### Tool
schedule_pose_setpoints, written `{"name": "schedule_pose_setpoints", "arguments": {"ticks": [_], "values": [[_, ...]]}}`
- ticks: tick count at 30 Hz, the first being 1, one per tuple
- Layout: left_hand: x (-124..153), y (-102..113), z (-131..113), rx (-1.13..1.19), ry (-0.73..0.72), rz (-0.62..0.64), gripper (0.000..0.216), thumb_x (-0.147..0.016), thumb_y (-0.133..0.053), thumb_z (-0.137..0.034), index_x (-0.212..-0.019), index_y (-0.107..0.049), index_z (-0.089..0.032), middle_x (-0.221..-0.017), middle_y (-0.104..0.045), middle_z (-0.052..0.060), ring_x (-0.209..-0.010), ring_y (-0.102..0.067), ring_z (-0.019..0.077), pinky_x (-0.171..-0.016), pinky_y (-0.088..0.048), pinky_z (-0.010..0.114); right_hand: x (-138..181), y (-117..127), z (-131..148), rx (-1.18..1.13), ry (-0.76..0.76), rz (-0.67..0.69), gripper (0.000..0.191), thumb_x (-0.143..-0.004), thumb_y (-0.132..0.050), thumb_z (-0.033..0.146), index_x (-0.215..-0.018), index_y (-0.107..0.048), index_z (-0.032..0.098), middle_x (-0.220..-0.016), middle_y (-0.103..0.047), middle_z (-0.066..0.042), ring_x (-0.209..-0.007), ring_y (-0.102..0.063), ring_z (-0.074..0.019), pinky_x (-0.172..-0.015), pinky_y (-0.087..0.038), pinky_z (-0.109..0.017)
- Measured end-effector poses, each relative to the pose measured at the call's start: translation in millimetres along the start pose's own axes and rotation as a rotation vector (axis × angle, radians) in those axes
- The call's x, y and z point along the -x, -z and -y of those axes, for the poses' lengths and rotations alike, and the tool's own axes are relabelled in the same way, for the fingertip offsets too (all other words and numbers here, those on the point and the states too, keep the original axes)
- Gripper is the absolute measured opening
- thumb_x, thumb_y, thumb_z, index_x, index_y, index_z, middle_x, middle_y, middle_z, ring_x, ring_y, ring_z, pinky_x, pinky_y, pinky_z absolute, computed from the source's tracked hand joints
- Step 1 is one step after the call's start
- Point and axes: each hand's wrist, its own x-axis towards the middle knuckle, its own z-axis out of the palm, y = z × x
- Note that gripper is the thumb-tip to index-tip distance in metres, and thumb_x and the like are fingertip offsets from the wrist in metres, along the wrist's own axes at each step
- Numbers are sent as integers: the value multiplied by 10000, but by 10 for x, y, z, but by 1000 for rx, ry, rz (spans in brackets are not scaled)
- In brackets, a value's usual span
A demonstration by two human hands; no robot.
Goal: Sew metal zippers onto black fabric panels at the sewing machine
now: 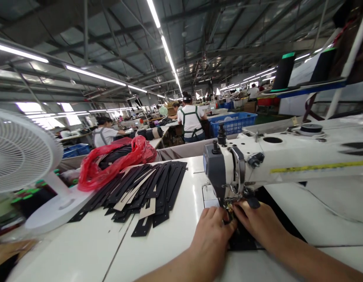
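Under the needle area of a white and grey sewing machine (228,168) lies a black fabric piece (243,242), which stretches back to the right beneath the machine arm. My left hand (212,231) is on the fabric's left side, close to the presser foot, with bent fingers and thumb closed on it. On the other side, my right hand (259,221) has its fingers drawn together at the fabric, right by the foot. The fingertips of both hands are partly hidden, and the needle itself is hard to make out.
Left of the machine, a pile of black slotted strips (158,192) lies on the white table (90,250). Behind it sits a red plastic bag (111,164); a white fan (25,152) stands far left. Thread cones (284,72) rise at right. Several people work beyond, near a blue crate (233,123).
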Motion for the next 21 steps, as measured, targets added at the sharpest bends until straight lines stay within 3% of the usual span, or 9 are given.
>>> {"name": "schedule_pose_setpoints", "arguments": {"ticks": [8,16,21], "values": [[14,13,7,4,-15,13,327,-840,-514,-119,-1139,-576,-233,-1011,-543,57,-901,-476,215,-779,-432,370,-28,-56,-111,17,-221,115,297,-871,-442,277,-664,-632,180,-601,-652,-65,-543,-614,-195,-478,-335,-267],[-13,67,2,-20,-21,44,293,-859,-489,-112,-1106,-607,-217,-993,-551,61,-900,-485,212,-773,-440,367,-52,43,-40,-82,-358,243,266,-798,-549,449,-746,-636,204,-636,-656,-1,-574,-617,-147,-492,-381,-226],[-20,87,16,-6,-43,78,320,-835,-485,-79,-1098,-616,-206,-1004,-548,74,-944,-484,224,-818,-434,384,-135,22,66,-1,-429,260,300,-818,-497,421,-754,-648,170,-715,-675,-86,-686,-646,-227,-559,-421,-279]]}}
